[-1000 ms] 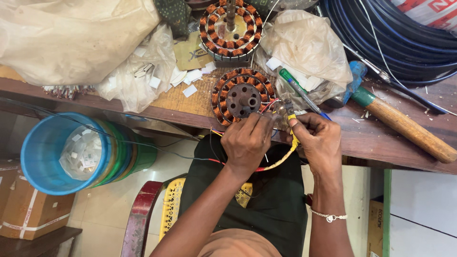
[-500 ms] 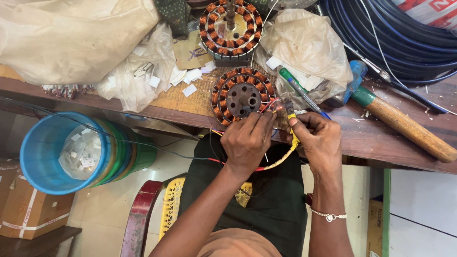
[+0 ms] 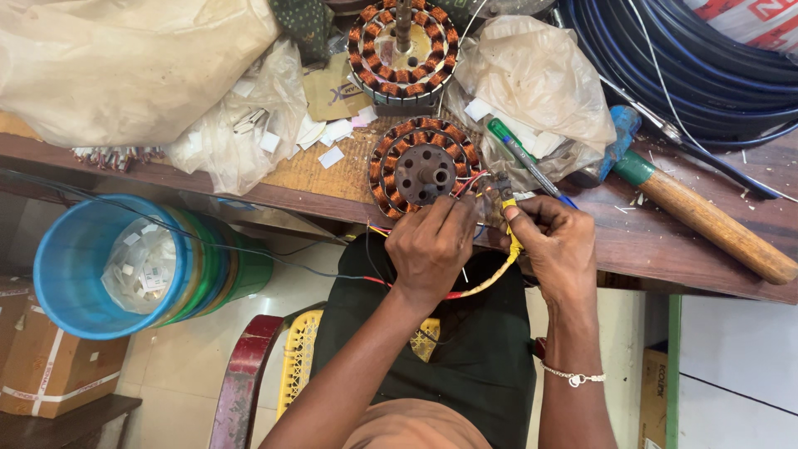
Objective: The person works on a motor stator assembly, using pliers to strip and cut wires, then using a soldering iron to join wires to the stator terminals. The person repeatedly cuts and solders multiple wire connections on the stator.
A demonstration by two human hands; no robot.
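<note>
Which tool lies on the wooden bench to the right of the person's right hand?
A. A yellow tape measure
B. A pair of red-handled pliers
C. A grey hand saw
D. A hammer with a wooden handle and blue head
D: a wooden-handled hammer with a blue head lies on the brown wooden bench, right of the right hand.

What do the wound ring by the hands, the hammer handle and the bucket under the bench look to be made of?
Wound ring: coils look like copper wire, orange-brown and shiny, around a dull grey metal hub.
Hammer handle: apparently wood, light brown with a worn matt surface.
Bucket: probably plastic, smooth with an even bright blue colour.
Both the left hand and the right hand pinch thin wires beside the ring.
</note>
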